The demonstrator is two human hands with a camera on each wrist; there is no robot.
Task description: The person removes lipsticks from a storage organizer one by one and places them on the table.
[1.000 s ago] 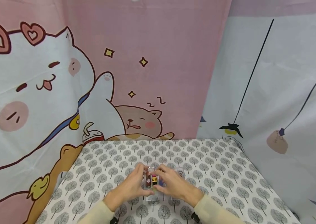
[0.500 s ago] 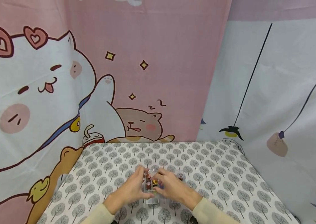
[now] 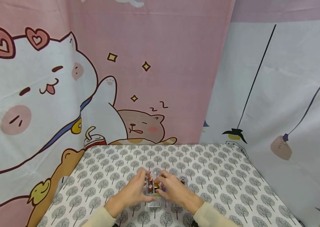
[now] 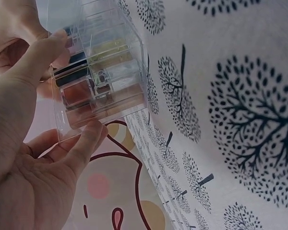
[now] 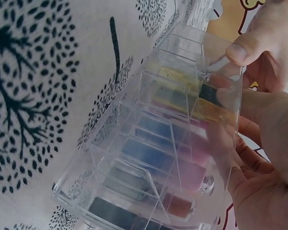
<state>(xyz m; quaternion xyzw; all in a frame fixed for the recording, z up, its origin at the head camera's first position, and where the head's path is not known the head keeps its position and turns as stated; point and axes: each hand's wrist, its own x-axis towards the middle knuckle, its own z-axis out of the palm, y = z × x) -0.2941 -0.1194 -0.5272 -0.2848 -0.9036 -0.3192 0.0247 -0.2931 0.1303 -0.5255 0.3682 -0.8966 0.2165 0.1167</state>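
Observation:
A clear plastic cosmetics organizer [image 3: 153, 204] stands on the table, its compartments holding several lipsticks and small coloured tubes. My left hand [image 3: 134, 189] holds its left side, the thumb along the front edge and the fingers toward the back. In the right wrist view the left thumb [image 5: 237, 51] lies on the organizer's rim. My right hand [image 3: 174, 188] reaches over the middle, thumb and fingers around a black-and-gold lipstick tube [image 3: 156, 186]. Through the clear wall, yellow and black tubes [image 5: 209, 93] show near the right fingertips. Its exact contact is partly hidden.
Blue and pink tubes [image 5: 153, 151] sit in other compartments of the organizer. Its right end [image 3: 183, 179] shows beyond my right hand. A tree-patterned cloth [image 3: 214, 176] covers the table. Printed fabric walls [image 3: 174, 78] rise behind and at both sides.
The head view has tilted up slightly, so the scene sits lower. Both hands stay at the organizer, with only a small shift of the right fingers around the black-and-gold tube.

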